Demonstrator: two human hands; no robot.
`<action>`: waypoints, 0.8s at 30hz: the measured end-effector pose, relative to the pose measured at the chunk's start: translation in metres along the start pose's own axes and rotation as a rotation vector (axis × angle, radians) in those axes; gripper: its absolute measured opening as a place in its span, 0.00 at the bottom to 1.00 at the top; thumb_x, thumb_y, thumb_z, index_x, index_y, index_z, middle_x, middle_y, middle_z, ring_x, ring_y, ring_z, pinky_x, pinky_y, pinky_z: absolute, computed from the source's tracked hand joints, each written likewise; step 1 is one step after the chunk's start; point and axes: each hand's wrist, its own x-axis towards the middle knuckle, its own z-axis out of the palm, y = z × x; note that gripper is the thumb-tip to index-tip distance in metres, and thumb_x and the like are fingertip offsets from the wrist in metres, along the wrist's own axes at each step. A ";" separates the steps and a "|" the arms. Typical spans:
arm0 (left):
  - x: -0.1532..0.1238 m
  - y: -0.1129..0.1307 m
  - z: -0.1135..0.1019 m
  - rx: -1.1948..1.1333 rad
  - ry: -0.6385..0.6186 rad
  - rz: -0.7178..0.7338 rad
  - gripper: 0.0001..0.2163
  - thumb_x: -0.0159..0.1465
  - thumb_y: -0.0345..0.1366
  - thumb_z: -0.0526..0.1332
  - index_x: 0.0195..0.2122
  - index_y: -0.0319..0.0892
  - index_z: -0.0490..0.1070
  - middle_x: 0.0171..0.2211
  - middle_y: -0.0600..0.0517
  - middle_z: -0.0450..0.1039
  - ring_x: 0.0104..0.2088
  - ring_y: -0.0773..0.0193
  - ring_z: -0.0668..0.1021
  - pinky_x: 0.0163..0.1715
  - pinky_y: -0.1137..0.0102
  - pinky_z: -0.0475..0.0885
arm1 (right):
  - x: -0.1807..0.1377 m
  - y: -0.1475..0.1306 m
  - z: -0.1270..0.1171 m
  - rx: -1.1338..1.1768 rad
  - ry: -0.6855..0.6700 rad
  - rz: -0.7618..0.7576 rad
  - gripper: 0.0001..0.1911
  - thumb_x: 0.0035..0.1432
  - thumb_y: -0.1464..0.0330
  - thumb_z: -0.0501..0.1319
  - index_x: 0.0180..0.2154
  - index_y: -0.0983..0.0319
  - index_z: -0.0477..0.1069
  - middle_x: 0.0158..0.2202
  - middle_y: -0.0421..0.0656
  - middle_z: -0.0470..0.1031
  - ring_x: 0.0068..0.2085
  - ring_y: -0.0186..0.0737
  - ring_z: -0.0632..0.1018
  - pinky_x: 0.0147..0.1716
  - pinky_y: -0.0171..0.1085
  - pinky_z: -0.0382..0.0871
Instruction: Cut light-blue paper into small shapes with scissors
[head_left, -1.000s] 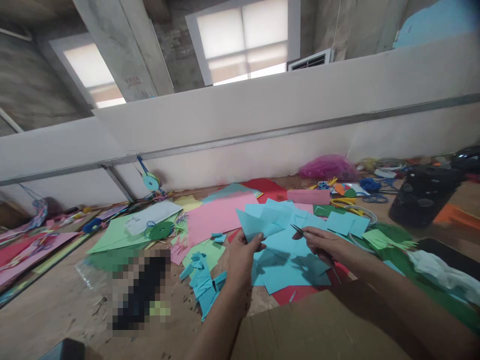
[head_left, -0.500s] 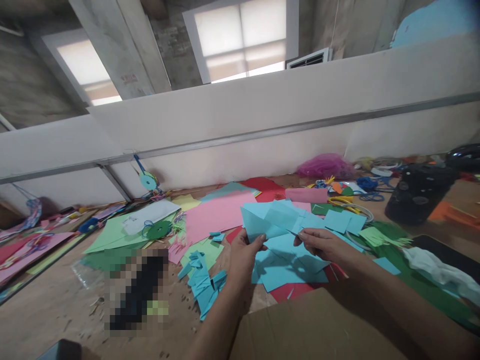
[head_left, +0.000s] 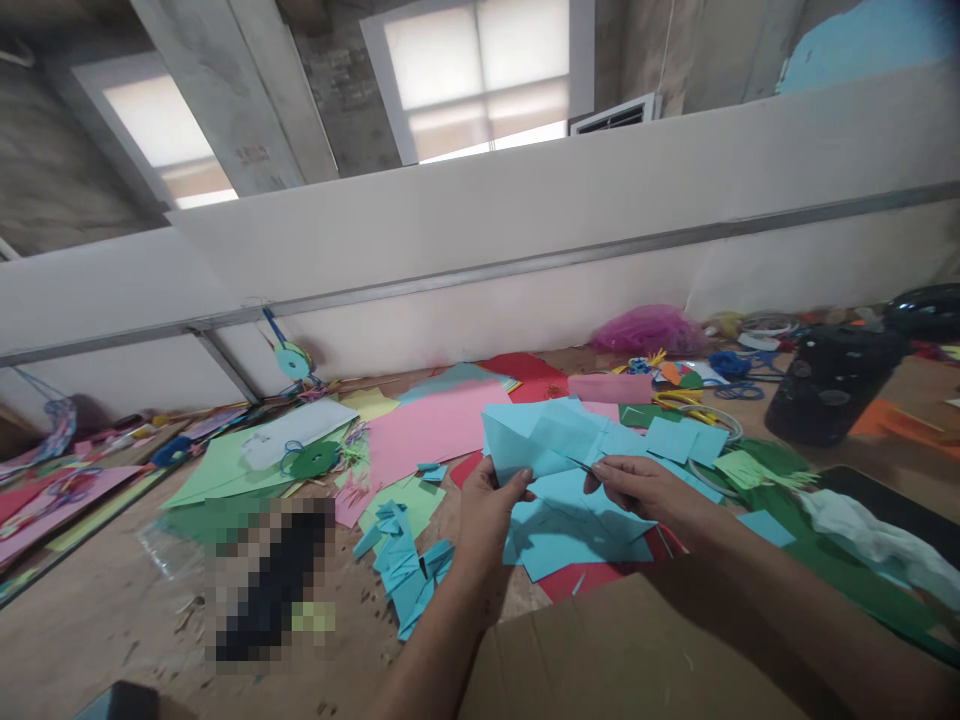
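My left hand (head_left: 499, 495) is closed on the left edge of a blue sheet of paper (head_left: 536, 435), thumb on top. The sheet is held up above the table, with a crease or fold across it. My right hand (head_left: 630, 482) grips scissors (head_left: 580, 463), whose thin dark blades reach onto the sheet's lower right part; their handles are mostly hidden by the hand. Under both hands lie more blue paper sheets (head_left: 577, 535) on red paper (head_left: 562, 583). Left of my left forearm is a heap of folded blue paper strips (head_left: 405, 575).
A cardboard piece (head_left: 615, 655) lies nearest me. Pink paper (head_left: 427, 425) and green paper (head_left: 217, 468) spread behind to the left. Small blue squares (head_left: 671, 438), a black cup (head_left: 836, 385) and crumpled white tissue (head_left: 870, 530) are at right. A white partition (head_left: 480, 240) borders the table's back.
The scissor blades show a little more apart on the blue sheet. Both hands keep nearly the same place, and the whole view has shifted slightly.
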 end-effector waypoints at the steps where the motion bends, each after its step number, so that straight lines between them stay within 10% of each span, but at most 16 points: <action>1: 0.000 0.000 0.000 -0.002 -0.002 0.001 0.15 0.51 0.40 0.69 0.36 0.37 0.73 0.29 0.49 0.77 0.24 0.64 0.76 0.29 0.70 0.69 | 0.000 0.000 0.000 0.001 0.002 0.008 0.24 0.58 0.48 0.57 0.34 0.64 0.74 0.19 0.34 0.57 0.21 0.30 0.54 0.22 0.35 0.41; 24: -0.001 0.001 0.002 -0.062 -0.013 -0.013 0.16 0.48 0.41 0.71 0.34 0.37 0.74 0.26 0.50 0.76 0.23 0.65 0.76 0.28 0.71 0.69 | -0.004 -0.006 0.003 -0.002 0.007 0.002 0.25 0.57 0.47 0.57 0.32 0.63 0.73 0.18 0.34 0.55 0.21 0.30 0.52 0.21 0.35 0.40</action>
